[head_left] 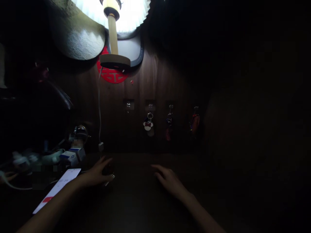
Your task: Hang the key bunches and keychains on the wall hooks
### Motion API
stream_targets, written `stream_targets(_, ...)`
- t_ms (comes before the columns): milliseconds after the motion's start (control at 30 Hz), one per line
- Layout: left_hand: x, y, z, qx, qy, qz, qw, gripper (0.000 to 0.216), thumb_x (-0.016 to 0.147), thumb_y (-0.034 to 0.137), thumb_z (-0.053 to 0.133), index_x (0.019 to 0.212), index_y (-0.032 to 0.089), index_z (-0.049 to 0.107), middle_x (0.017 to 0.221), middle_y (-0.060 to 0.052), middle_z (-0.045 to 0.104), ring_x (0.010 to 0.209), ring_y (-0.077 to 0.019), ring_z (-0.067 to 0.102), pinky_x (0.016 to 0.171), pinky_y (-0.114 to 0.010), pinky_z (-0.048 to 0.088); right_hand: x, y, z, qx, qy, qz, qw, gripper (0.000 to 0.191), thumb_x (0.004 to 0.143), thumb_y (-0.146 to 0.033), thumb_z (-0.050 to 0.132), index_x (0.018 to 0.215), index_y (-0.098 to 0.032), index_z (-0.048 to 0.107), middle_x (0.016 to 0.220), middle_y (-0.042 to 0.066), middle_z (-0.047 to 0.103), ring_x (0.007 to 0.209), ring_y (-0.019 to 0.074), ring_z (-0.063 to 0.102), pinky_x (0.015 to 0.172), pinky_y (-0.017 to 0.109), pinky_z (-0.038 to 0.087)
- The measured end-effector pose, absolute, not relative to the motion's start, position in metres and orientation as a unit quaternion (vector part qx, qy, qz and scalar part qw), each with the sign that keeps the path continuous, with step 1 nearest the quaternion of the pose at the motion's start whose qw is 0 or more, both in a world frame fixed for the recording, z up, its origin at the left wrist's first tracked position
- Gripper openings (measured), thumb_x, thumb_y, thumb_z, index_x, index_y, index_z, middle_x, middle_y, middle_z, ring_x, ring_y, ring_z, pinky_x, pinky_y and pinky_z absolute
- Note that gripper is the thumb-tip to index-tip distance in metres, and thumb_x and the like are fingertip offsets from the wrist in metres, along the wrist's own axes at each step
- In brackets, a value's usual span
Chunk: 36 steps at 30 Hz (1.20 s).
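My left hand (98,173) is low over the dark surface, left of centre, with its thumb and fingers spread apart. A small pale piece with a metal-looking end (112,176), perhaps a plug, lies at its thumb tip; I cannot tell whether the thumb touches it. Just above the fingers, a white block (101,147) hangs on a white cable (99,106) from the lit lamp (113,35). My right hand (168,179) is further right, fingers extended and nothing visible in them. Beside my left forearm is a phone (62,187) with a bright screen.
Small blue-and-white boxes (73,155) and blurred clutter (24,160) crowd the left side. Keyrings hang from wall hooks, one with a white mouse-head charm (148,126). A red round paper decoration (114,77) is behind the lamp's base. Deep shadow hides the right side.
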State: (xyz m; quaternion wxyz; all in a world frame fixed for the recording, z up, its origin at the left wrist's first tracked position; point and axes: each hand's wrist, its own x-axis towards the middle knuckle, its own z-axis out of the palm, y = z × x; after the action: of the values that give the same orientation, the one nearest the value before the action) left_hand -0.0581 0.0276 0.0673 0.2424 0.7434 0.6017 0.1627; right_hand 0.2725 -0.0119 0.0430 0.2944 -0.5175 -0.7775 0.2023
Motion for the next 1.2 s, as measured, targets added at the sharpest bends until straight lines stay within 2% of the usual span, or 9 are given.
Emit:
stream_targets(100,-0.031,0.048,0.089,0.746,0.564,0.266,0.232,0.080,0.066,0.049,0.058,0.135,0.016,0.037,0.144,-0.013,0.036,0.131,-0.0281,0.034,0.106,-0.038,0.030,0.274,0.009,0.064,-0.510,-0.759,0.180,0.363,0.038,0.083,-0.023,0.043,0.119,-0.025,0.056,0.119,0.003,0.061,0.111,0.0185,0.056,0.096,0.035,0.041)
stream_targets(233,0.027,0.080,0.125,0.730,0.476,0.398,0.287,0.068,0.074,0.046,0.056,0.134,0.021,0.036,0.138,-0.009,0.045,0.126,-0.0223,0.043,0.102,-0.034,0.035,0.269,0.055,0.103,-0.519,-0.678,0.159,0.496,0.045,0.078,-0.012,0.042,0.121,-0.022,0.051,0.113,0.005,0.063,0.102,0.0144,0.059,0.090,0.032,0.045)
stream_targets(367,0.085,0.113,0.152,0.661,0.437,0.527,0.305,0.066,0.072,0.041,0.063,0.129,0.019,0.040,0.136,-0.011,0.047,0.125,-0.0211,0.042,0.101,-0.030,0.033,0.260,0.101,0.138,-0.536,-0.622,0.197,0.535,0.062,0.070,0.000,0.037,0.129,-0.016,0.039,0.127,0.011,0.053,0.109,0.0114,0.055,0.091,0.027,0.044)
stream_targets(500,0.121,0.138,0.163,0.603,0.444,0.561,0.352,0.077,0.062,0.040,0.073,0.127,0.014,0.040,0.121,-0.014,0.055,0.111,-0.0215,0.053,0.092,-0.030,0.039,0.250,0.121,0.151,-0.543,-0.625,0.233,0.510,0.064,0.069,0.003,0.034,0.129,-0.016,0.036,0.127,0.012,0.054,0.110,0.0121,0.055,0.088,0.028,0.046)
stream_targets(633,0.137,0.143,0.169,0.560,0.440,0.573,0.405,0.076,0.051,0.035,0.080,0.117,0.014,0.048,0.109,-0.011,0.060,0.092,-0.0178,0.059,0.080,-0.027,0.044,0.247,0.114,0.151,-0.553,-0.665,0.169,0.472,0.058,0.071,0.000,0.037,0.125,-0.020,0.043,0.120,0.006,0.059,0.109,0.0148,0.054,0.090,0.030,0.044)
stream_targets(733,0.139,0.139,0.175,0.558,0.420,0.552,0.455,0.058,0.052,0.037,0.079,0.100,0.014,0.057,0.087,-0.005,0.064,0.075,-0.0150,0.060,0.068,-0.025,0.045,0.249,0.103,0.153,-0.557,-0.694,0.139,0.435,0.059,0.070,-0.002,0.039,0.126,-0.020,0.044,0.120,0.006,0.058,0.110,0.0171,0.053,0.091,0.030,0.043)
stream_targets(900,0.136,0.135,0.183,0.545,0.375,0.521,0.539,0.029,0.055,0.034,0.075,0.073,0.016,0.062,0.060,0.003,0.059,0.053,-0.0095,0.054,0.052,-0.021,0.041,0.257,0.094,0.164,-0.542,-0.745,0.100,0.375,0.058,0.070,-0.006,0.043,0.127,-0.014,0.046,0.120,0.010,0.056,0.105,0.0183,0.055,0.091,0.029,0.043)
stream_targets(1067,0.134,0.130,0.184,0.528,0.327,0.486,0.615,0.025,0.060,0.037,0.071,0.069,0.016,0.061,0.057,0.001,0.061,0.049,-0.0114,0.056,0.050,-0.024,0.045,0.271,0.078,0.189,-0.531,-0.793,0.046,0.296,0.054,0.074,-0.010,0.044,0.127,-0.020,0.049,0.123,0.005,0.058,0.111,0.0171,0.053,0.095,0.028,0.041)
stream_targets(1200,0.136,0.126,0.185,0.512,0.292,0.468,0.658,0.024,0.066,0.038,0.065,0.071,0.015,0.061,0.061,-0.004,0.065,0.055,-0.0154,0.062,0.055,-0.027,0.049,0.277,0.066,0.217,-0.591,-0.763,-0.018,0.261,0.039,0.084,-0.019,0.038,0.116,-0.031,0.058,0.110,-0.003,0.065,0.101,0.0174,0.059,0.086,0.030,0.046)
